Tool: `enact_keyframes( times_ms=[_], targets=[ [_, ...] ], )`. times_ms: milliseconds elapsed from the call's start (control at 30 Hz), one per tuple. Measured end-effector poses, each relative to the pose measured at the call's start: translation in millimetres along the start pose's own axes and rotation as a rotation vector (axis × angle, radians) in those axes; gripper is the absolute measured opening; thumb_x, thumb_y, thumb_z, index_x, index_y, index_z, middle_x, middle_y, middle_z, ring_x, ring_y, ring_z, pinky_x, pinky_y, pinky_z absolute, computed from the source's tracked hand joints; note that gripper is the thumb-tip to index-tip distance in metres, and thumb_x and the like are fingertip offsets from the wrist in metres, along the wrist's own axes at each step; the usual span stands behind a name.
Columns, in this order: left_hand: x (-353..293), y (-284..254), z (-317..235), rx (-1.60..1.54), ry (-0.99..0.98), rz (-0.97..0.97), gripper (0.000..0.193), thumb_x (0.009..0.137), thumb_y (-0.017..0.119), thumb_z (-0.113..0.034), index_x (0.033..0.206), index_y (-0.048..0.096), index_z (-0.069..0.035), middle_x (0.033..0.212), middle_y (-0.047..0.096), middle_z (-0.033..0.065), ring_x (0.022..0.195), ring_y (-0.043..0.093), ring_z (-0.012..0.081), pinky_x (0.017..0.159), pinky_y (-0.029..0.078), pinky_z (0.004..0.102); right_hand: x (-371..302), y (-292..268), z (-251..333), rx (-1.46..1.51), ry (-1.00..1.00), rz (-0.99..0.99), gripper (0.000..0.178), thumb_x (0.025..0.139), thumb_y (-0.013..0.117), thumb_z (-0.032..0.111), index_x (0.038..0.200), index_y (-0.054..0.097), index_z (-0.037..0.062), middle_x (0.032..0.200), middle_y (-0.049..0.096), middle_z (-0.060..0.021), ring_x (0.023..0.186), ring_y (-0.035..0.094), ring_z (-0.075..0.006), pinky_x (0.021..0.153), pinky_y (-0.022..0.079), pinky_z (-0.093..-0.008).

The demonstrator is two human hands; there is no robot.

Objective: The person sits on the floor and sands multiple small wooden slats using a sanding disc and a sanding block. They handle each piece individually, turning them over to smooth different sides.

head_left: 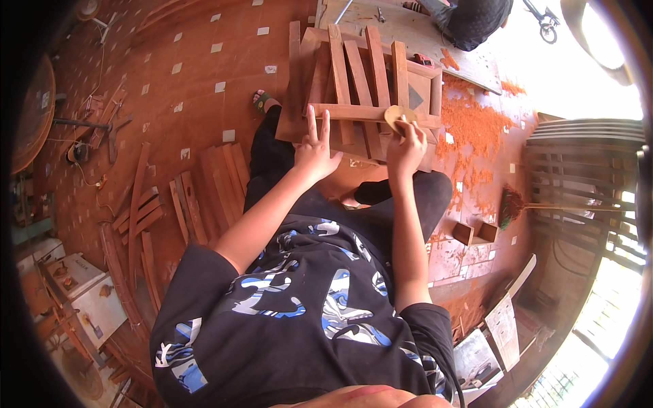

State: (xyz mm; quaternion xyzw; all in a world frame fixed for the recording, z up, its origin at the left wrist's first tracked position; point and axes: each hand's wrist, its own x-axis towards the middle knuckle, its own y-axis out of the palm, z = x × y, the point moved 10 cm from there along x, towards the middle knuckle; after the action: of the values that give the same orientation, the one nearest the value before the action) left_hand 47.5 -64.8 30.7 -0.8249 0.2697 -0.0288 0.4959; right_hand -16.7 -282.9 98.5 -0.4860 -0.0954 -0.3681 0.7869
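Note:
A reddish wooden strip [354, 113] lies crosswise over several other strips in front of me. My left hand [317, 153] is at its left end, two fingers stretched out in a V with their tips at the strip and the thumb apart. In my right hand [408, 146] a round tan disc [400, 117], which looks like a sanding disc, is pinched against the strip's right part. Beneath, more wooden strips [375, 64] lean side by side, pointing away from me across a low wooden work surface [292, 109]. The disc's underside is hidden.
Orange shavings [469, 129] cover the floor on the right, near a broom [511, 207] and small wooden box pieces [474, 233]. Stacked boards [221, 173] lie on the left. A red-and-black device [424, 60] sits at the surface's far right; a person [476, 24] is beyond.

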Motion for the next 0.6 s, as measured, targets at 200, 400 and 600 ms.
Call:
enact_keyframes(
  times_ms=[200,400,600],
  targets=[
    [3,7,4,0.054,-0.041,0.037,0.122,0.085,0.078,-0.036,0.163,-0.012,-0.012,0.164,-0.024,0.0304,0.127,0.054,0.0540,0.101,0.053,0.0488,-23,34,75,0.116,-0.243,0.211,0.024,0.081,0.071,0.004,0.103,0.075,0.0106,0.106,0.075,-0.0102,0.114,0.065,-0.0314,0.103,0.045,-0.0458],
    [2,6,8,0.073,0.017,-0.020,0.121,0.085,0.078,-0.036,0.164,-0.010,-0.012,0.164,-0.023,0.0298,0.124,0.055,0.0530,0.100,0.053,0.0495,-1,22,50,0.151,-0.164,0.173,0.027,0.077,0.074,0.001,0.102,0.078,0.0109,0.105,0.073,-0.0126,0.111,0.065,-0.0305,0.101,0.048,-0.0439],
    [3,5,3,0.025,0.000,0.054,0.123,0.086,0.077,-0.036,0.162,-0.015,-0.010,0.162,-0.026,0.0323,0.137,0.043,0.0577,0.110,0.048,0.0467,10,-2,-15,0.069,-0.003,0.005,0.024,0.081,0.074,0.004,0.104,0.075,0.0093,0.108,0.076,-0.0088,0.112,0.065,-0.0309,0.099,0.049,-0.0442]
  ],
)
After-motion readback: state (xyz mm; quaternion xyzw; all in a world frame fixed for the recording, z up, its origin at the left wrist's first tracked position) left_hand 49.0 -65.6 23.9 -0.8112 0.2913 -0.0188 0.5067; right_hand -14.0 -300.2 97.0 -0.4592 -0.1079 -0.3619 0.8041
